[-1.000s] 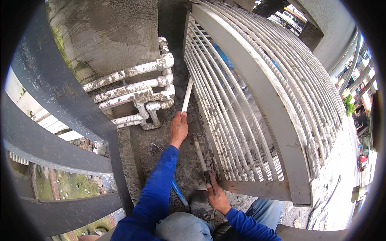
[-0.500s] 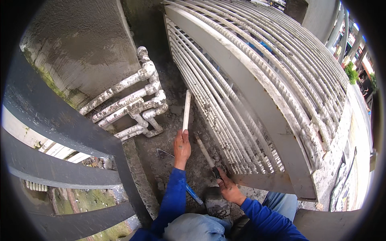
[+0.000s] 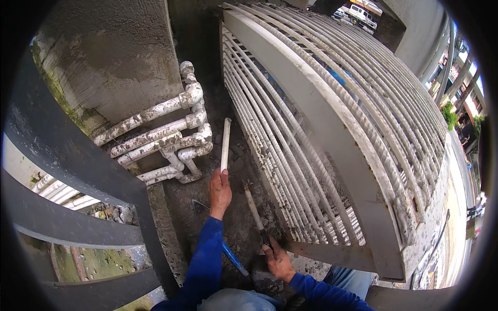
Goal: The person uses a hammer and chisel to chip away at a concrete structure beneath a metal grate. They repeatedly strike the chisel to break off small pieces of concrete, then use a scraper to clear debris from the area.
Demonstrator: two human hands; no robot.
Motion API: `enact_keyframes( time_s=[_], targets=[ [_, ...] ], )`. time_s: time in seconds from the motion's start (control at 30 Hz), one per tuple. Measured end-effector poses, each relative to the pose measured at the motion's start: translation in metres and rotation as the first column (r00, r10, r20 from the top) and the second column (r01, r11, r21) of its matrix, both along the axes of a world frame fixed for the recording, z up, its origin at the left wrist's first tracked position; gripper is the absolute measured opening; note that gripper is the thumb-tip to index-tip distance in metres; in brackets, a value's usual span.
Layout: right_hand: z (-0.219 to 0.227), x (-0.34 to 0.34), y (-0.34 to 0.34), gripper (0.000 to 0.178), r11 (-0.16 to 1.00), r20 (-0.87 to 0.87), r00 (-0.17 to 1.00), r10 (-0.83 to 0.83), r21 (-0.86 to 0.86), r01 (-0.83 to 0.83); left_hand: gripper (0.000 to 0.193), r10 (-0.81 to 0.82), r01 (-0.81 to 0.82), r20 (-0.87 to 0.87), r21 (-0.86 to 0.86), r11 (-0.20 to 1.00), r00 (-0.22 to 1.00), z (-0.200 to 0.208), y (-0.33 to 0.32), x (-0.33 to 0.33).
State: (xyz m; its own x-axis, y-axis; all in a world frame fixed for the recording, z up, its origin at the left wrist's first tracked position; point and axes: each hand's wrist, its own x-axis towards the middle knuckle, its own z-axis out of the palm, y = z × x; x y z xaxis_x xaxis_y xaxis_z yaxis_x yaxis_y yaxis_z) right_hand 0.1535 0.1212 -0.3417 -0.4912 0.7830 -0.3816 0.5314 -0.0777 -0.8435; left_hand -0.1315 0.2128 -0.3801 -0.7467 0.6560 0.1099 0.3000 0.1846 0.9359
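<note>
Straight white plastic pipe piece (image 3: 225, 146): clasped in the left hand (image 3: 220, 195), between the mud-spattered white elbow-jointed pipework (image 3: 192, 96) and the white ribbed-bar grille (image 3: 334, 122). The right hand (image 3: 280, 263) grips 1 black-handled, pale-shafted tool (image 3: 253, 208). Pipework sections stand joined; the held piece appears not yet attached.

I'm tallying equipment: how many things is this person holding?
2: a white tube in the left grip, and a dark-handled tool in the right grip, lower in view. Something small inside either grip could be hidden.
</note>
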Motion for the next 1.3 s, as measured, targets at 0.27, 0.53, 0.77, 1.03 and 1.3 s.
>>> enact_keyframes(
  time_s=[0.27,0.53,0.77,1.03,1.3],
  targets=[
    [0.026,-0.077,0.023,0.064,0.992,-0.330,0.937,-0.111,0.022,0.126,0.039,0.132,-0.130,-0.042,0.043,0.991,0.990,0.007,0.078,-0.041],
    [0.066,-0.156,0.076,0.066,0.956,-0.672,0.741,-0.012,0.209,0.205,0.039,0.071,-0.140,0.322,0.197,0.970,0.944,-0.012,0.077,-0.040],
    [0.058,-0.206,0.135,0.068,0.873,-0.611,0.792,0.013,0.393,0.288,0.040,0.005,-0.174,0.458,0.328,0.928,0.889,-0.012,0.077,-0.035],
    [0.064,-0.206,0.140,0.063,0.900,-0.483,0.876,0.003,0.384,0.208,0.046,0.056,-0.178,0.503,0.198,0.964,0.862,-0.042,0.074,-0.056],
    [0.083,-0.217,0.153,0.061,0.820,-0.515,0.857,-0.008,0.488,0.300,0.042,0.089,-0.148,0.357,0.142,0.979,0.930,0.009,0.081,-0.037]
  ],
)
